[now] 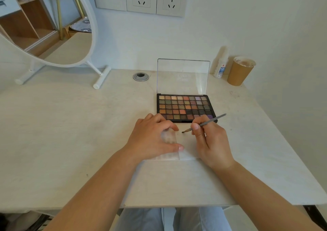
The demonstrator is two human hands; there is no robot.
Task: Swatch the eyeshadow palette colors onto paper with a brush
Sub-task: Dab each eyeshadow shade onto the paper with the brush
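The paper (187, 142) lies on the worktop (70, 124) just in front of the open palette (184, 108). The left hand (154, 138) presses it flat, fingers spread. The right hand (210, 140) pinches the brush (203, 123), whose handle slants away to the right, its tip just above the paper's far edge, close to the palette.

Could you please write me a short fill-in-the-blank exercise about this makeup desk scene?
1. The brush is held in the ____ hand.
2. The left hand presses flat on the ____.
3. The palette has its clear lid standing ____.
4. The brown cup stands to the ____ of the palette.

Missing words: right; paper; open; right
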